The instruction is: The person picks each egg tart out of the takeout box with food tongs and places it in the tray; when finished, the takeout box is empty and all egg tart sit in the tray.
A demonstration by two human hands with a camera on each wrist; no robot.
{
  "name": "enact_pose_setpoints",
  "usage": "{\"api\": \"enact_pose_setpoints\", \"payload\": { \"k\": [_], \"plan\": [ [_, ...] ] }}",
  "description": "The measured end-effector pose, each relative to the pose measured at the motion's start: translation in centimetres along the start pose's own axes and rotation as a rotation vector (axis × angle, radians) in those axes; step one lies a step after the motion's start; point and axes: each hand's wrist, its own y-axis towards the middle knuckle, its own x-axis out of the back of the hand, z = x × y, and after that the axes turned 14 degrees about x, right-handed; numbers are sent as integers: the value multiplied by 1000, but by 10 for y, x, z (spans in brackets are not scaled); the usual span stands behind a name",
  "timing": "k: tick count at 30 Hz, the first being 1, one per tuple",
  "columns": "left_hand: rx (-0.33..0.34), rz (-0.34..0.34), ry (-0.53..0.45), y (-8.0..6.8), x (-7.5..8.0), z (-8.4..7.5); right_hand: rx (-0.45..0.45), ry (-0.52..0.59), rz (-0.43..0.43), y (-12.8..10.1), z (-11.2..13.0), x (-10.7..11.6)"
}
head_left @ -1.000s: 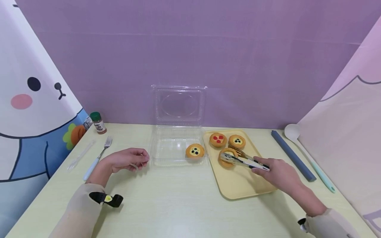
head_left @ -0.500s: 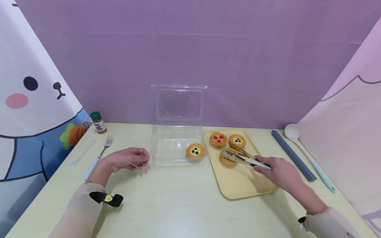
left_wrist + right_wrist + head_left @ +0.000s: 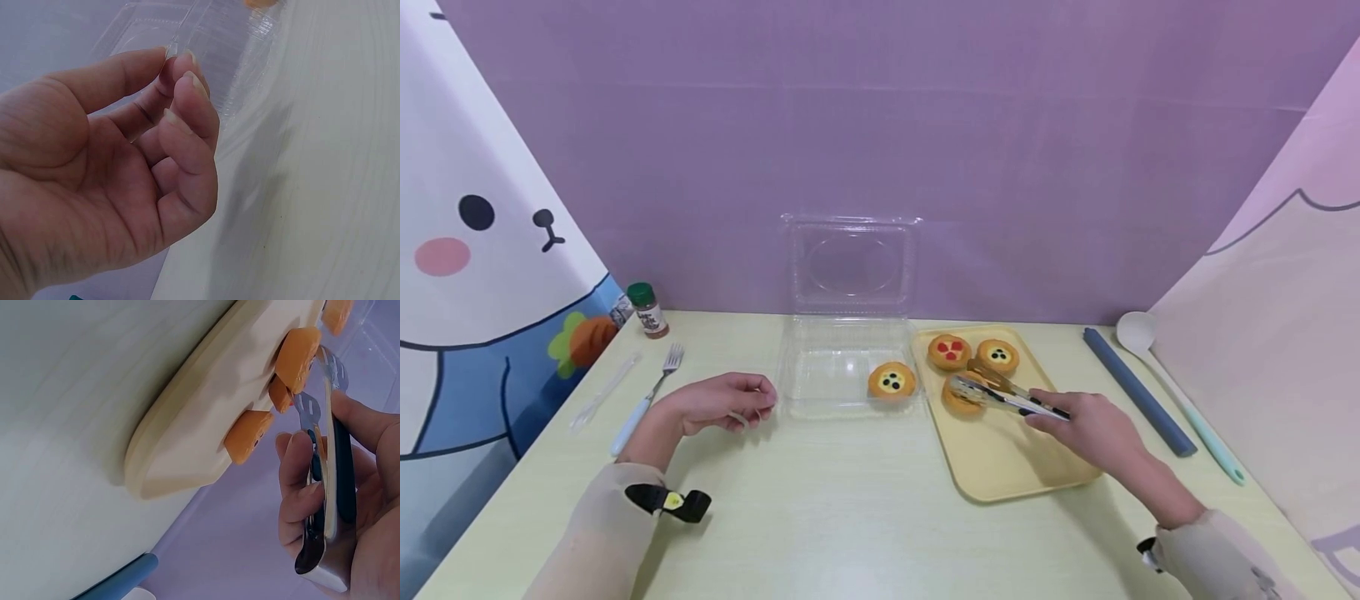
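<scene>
My left hand (image 3: 726, 404) pinches the left edge of a clear clamshell box (image 3: 820, 375) between thumb and fingertips; the left wrist view shows the box's thin rim (image 3: 173, 50) there. An egg tart (image 3: 892, 381) with dark dots sits at the right side of the box. In my right hand (image 3: 1093, 433) I grip metal food tongs (image 3: 1011, 400) with dark handle grips. Their tips straddle the front tart (image 3: 958, 402) on the yellow tray (image 3: 1007, 467) and partly cover it. Behind it on the tray are a red-topped tart (image 3: 949, 352) and another dotted tart (image 3: 997, 357).
The box's lid (image 3: 852, 267) stands upright at the back against the purple curtain. At left lie a fork (image 3: 651, 400), a clear plastic utensil (image 3: 606, 392) and a green-capped jar (image 3: 648, 310). A blue bar (image 3: 1138, 392) and a white spoon (image 3: 1180, 398) lie right of the tray.
The right hand and tongs have shifted slightly left, and the front tart has moved left with them on the tray. The left hand stays at the box edge.
</scene>
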Motion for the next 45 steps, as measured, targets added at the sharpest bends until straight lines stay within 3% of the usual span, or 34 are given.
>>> {"api": "enact_pose_setpoints", "payload": {
  "k": [12,30,39,45],
  "plan": [
    [2,-5,1,-1,-1,-1,-14,66,28,4,2,1],
    [6,-6,-3,0,-1,0,-32,78,37,2,0,7],
    [-2,4,-7,-2,-2,-2,5,65,13,1,4,19],
    [-1,-1,-3,-1,-1,-1,86,81,2,18,22,32]
  ]
}}
